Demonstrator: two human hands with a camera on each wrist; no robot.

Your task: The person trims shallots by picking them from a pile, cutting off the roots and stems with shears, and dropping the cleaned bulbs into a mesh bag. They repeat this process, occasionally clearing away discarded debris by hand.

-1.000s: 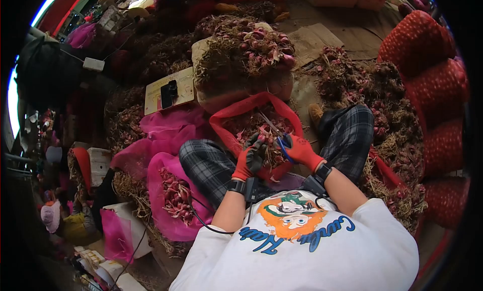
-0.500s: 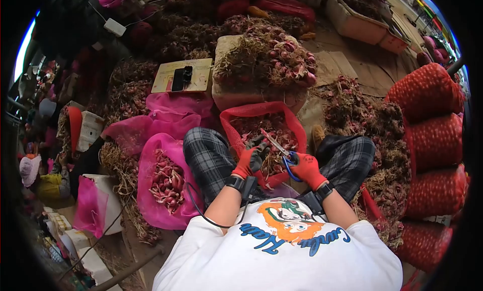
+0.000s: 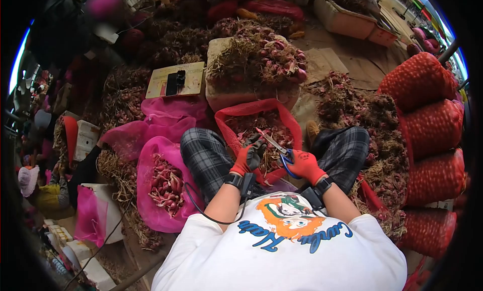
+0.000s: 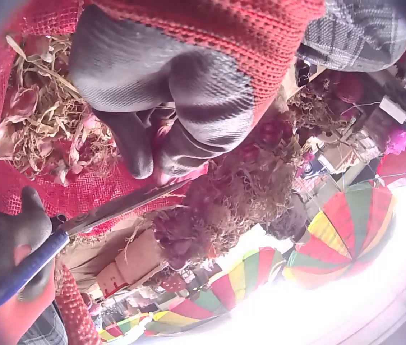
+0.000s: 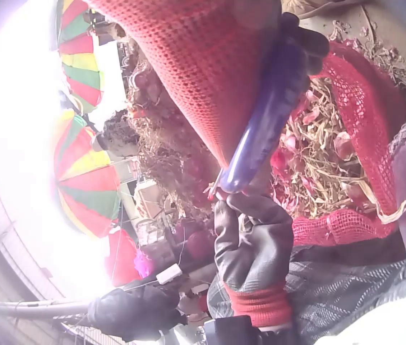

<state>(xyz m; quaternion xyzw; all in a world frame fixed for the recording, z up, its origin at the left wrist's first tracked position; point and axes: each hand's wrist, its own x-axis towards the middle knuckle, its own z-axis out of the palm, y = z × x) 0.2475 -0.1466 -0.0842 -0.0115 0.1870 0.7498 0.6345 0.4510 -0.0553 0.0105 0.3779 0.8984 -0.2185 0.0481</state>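
Observation:
My left hand (image 3: 247, 159), in a red glove with grey-coated fingers, pinches a shallot (image 4: 161, 175) that its fingers mostly hide. In my right hand (image 3: 306, 165), gloved alike, I grip scissors (image 3: 288, 162) with blue handles. Their metal blades (image 4: 127, 205) reach toward the left fingertips and overlap the shallot's end in the left wrist view. Both hands are above a red mesh bag (image 3: 226, 127) between my legs, its mouth spread wide. Dry stalks and reddish skins (image 5: 318, 158) lie inside that bag.
A pink mesh bag (image 3: 146, 210) of trimmed shallots lies left of my leg. Ahead, a block (image 3: 226, 97) bears shallots with dry roots and tops (image 3: 282, 59). A phone (image 3: 172, 84) rests on a box left of it. Filled red sacks (image 3: 427, 125) are stacked at the right.
The head view has swung and tilted. The scissors came away from the left fingers, blades spread, then moved back close to the fingertips. Both hands stay over the red bag.

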